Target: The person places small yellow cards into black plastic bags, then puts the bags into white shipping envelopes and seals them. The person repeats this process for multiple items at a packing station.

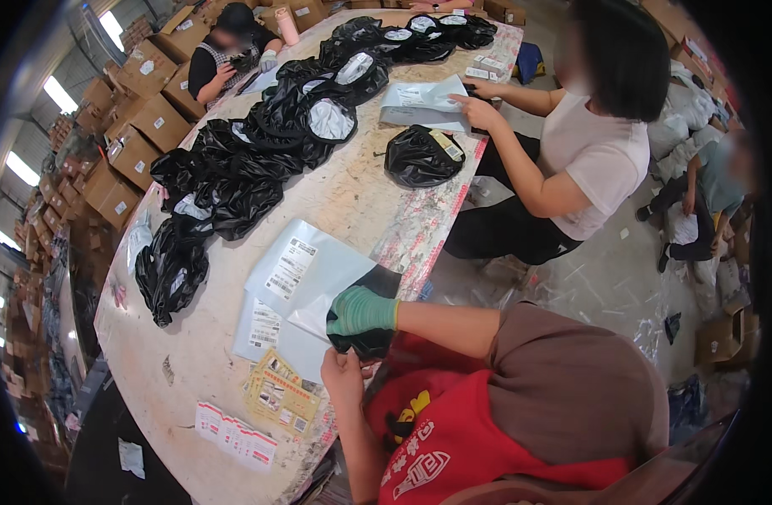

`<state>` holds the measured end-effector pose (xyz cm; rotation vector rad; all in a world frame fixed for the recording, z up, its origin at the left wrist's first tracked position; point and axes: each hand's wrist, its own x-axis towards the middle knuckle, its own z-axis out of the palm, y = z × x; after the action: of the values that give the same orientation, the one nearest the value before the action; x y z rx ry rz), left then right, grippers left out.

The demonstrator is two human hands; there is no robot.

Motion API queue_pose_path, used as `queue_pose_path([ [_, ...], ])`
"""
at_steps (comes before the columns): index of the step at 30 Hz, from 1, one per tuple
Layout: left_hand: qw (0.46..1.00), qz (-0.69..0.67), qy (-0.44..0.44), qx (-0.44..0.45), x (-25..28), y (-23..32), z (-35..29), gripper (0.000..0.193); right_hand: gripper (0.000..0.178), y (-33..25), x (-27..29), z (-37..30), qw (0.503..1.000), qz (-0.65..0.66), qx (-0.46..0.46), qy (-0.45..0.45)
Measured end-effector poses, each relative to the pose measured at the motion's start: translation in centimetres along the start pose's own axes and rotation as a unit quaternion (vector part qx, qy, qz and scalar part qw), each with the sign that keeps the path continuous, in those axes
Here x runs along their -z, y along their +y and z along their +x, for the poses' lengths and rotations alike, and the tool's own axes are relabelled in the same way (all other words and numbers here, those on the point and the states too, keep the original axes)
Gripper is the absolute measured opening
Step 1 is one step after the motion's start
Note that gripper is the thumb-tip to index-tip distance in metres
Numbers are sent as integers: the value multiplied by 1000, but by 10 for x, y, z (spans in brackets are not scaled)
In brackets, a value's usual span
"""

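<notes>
Mailing bag [323,252], pale with a white label, lies on the table [154,412] just left of the hands, its right end meeting a black piece [377,282] under the gloved hand; whether that piece is the bag's lining or something inside it cannot be told.

From the left, well away from the hands, cardboard boxes [112,198] stand in tall stacks, contents hidden. Nearer, a long row of black bundles [243,202] with pale patches runs along the table's far side; what they hold does not show. Bare tabletop lies between this row and the bag. Lower left of the hands are red-and-white cards [234,436] and, closer in, yellow cards [276,396], overlapping a second pale sheet [297,349] that also bears a label.

The left hand [344,379], bare, pinches the black piece's lower edge. The right hand [360,311], in a green glove, bends over the same piece, fingertips hidden, so its grip cannot be told. Both work close to the table's near edge [424,244]. Farther off, beyond the right hand, sits a round black bundle [419,160], and past it a co-worker [600,160] holds another pale bag [424,105].
</notes>
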<state>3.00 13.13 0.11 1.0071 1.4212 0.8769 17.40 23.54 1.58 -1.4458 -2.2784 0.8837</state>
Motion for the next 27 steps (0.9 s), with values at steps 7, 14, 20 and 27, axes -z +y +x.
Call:
queue_pose_path([
  [7, 995, 41, 9, -91, -7, 0, 8, 23, 43, -16, 32, -26, 998, 32, 8, -58],
  [14, 999, -32, -12, 1, -8, 6, 2, 18, 35, 6, -31, 29, 961, -224, 119, 109],
  [20, 992, 104, 58, -40, -8, 16, -21, 12, 36, -5, -21, 76, 939, -299, 126, 113],
  [27, 990, 143, 10, -13, -1, 4, -26, 15, 35, -34, -32, 65, 970, -213, 61, 99],
])
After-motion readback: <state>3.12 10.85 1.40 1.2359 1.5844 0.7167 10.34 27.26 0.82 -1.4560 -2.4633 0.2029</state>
